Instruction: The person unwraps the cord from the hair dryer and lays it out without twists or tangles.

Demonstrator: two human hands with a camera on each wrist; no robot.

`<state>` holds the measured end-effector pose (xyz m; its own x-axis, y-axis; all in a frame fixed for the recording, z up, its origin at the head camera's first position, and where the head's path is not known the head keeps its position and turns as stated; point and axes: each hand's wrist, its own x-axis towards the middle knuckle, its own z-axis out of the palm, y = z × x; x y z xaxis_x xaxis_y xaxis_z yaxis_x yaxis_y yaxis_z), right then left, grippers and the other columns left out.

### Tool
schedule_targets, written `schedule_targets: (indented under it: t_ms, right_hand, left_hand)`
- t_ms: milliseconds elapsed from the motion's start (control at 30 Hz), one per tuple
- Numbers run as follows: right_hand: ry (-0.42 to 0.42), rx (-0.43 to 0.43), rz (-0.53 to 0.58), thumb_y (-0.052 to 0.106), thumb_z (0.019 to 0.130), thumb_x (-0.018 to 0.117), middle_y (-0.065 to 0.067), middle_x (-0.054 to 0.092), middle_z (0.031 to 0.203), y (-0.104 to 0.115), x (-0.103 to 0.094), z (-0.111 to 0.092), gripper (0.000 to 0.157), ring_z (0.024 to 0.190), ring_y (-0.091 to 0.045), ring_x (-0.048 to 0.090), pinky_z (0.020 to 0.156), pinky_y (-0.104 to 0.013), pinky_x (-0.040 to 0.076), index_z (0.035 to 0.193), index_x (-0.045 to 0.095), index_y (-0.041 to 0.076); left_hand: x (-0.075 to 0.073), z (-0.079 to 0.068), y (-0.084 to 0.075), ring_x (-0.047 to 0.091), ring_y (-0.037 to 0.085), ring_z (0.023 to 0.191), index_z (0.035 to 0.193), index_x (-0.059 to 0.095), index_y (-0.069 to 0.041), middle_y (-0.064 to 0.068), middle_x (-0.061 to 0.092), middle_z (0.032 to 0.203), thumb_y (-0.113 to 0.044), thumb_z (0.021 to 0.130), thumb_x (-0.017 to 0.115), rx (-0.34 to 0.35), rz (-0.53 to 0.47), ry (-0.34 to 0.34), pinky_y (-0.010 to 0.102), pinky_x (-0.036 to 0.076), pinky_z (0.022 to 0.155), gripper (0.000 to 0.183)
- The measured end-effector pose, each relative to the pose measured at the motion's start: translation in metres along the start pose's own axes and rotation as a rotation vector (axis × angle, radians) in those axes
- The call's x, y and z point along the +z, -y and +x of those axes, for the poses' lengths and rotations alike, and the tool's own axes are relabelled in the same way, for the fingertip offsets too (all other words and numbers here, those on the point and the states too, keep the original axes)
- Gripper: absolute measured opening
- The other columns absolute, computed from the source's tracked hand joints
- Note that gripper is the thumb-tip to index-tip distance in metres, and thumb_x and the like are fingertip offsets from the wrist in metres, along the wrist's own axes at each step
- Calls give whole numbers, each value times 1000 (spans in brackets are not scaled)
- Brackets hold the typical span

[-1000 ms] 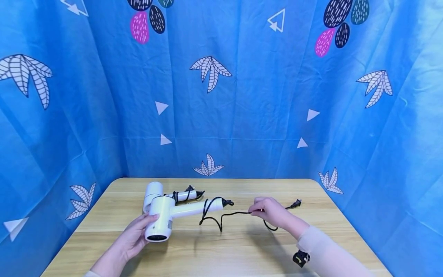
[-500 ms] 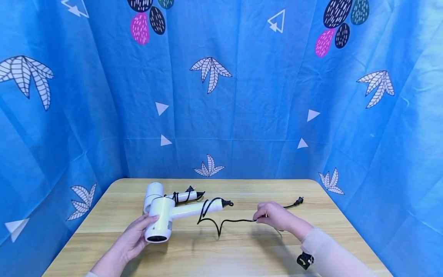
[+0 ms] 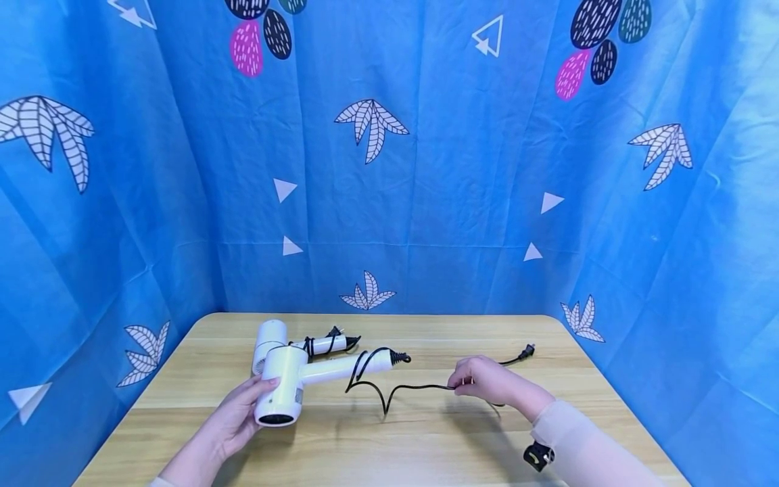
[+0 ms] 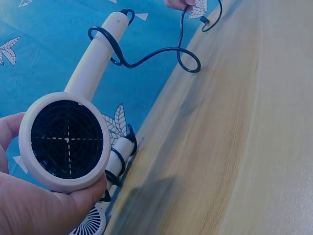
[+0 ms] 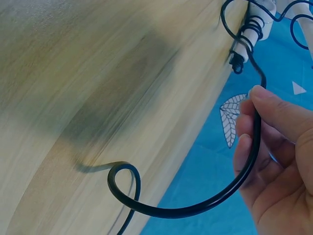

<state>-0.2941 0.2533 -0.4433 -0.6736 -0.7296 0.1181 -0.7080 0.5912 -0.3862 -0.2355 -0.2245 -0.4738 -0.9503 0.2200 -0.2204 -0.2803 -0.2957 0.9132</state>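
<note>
A white hair dryer (image 3: 281, 385) is held up at the left by my left hand (image 3: 240, 416), its fingers and thumb around the barrel and the handle pointing right. In the left wrist view the dryer's round dark grille (image 4: 67, 139) faces the camera. One turn of black cord (image 3: 420, 387) loops round the handle's end. To the right, my right hand (image 3: 487, 382) pinches that cord between thumb and fingers, as the right wrist view shows. Beyond the hand the cord curls down and ends in a black plug (image 3: 526, 352) at the table's right.
Behind the held dryer, a second white hair dryer (image 3: 272, 336) lies on the wooden table (image 3: 389, 446), its cord wound around its handle. Blue patterned curtains (image 3: 389, 203) hang behind and on both sides of the table.
My right hand has moved a little right and toward me along with the cord, mostly in the first half second. The left hand and its hair dryer have stayed nearly still.
</note>
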Motion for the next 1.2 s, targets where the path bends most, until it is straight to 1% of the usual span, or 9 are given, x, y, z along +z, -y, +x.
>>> schedule_targets:
  t_ms: [133, 367, 533, 667, 867, 1000, 1200]
  right_hand:
    - [-17, -14, -35, 1, 86, 75, 9, 68, 87, 3, -1, 1, 14, 78, 1, 58, 69, -23, 53, 94, 78, 13]
    - [-25, 18, -40, 1, 84, 76, 5, 69, 88, 13, -3, 0, 13, 77, -2, 60, 69, -22, 52, 94, 78, 10]
    - [-36, 28, -72, 5, 84, 77, 4, 70, 88, 17, -3, 0, 11, 77, -4, 61, 69, -23, 53, 94, 77, 10]
    - [-44, 29, -95, 6, 85, 77, 4, 70, 88, 18, -3, 1, 10, 77, -4, 61, 69, -24, 52, 94, 77, 11]
    - [-82, 53, -107, 6, 85, 77, -1, 71, 92, 19, -4, 2, 11, 81, -11, 65, 71, -28, 54, 96, 76, 8]
    - [-102, 66, -125, 6, 86, 76, -1, 70, 93, 17, -4, 3, 12, 82, -14, 65, 72, -29, 55, 98, 77, 9]
    - [-126, 62, -145, 6, 86, 76, 0, 69, 92, 15, -4, 4, 13, 82, -13, 65, 72, -29, 55, 98, 77, 10]
  left_hand:
    - [1, 0, -1, 65, 16, 105, 156, 2, 2, 0, 65, 112, -23, 104, 51, 4, 9, -5, 36, 52, 97, 76]
    - [3, 0, -1, 65, 16, 105, 156, 3, 3, -1, 66, 111, -22, 103, 51, 11, 0, 6, 35, 52, 96, 76]
    - [3, 0, -1, 65, 15, 104, 156, 2, 3, -2, 66, 110, -22, 103, 51, 14, -3, 17, 35, 52, 96, 76]
    - [3, 0, -1, 65, 16, 105, 156, 3, 3, -1, 66, 111, -21, 103, 53, 16, -4, 10, 35, 52, 96, 77]
    - [3, 0, 0, 65, 16, 105, 156, 3, 3, 0, 66, 111, -21, 103, 53, 17, -8, 13, 36, 52, 96, 77]
    - [3, 0, 0, 65, 16, 105, 156, 4, 4, -1, 66, 111, -21, 102, 53, 17, -8, 11, 36, 52, 96, 77]
    - [4, -1, 0, 65, 15, 104, 155, 4, 4, -1, 66, 110, -23, 102, 54, 14, 10, -3, 34, 52, 95, 78]
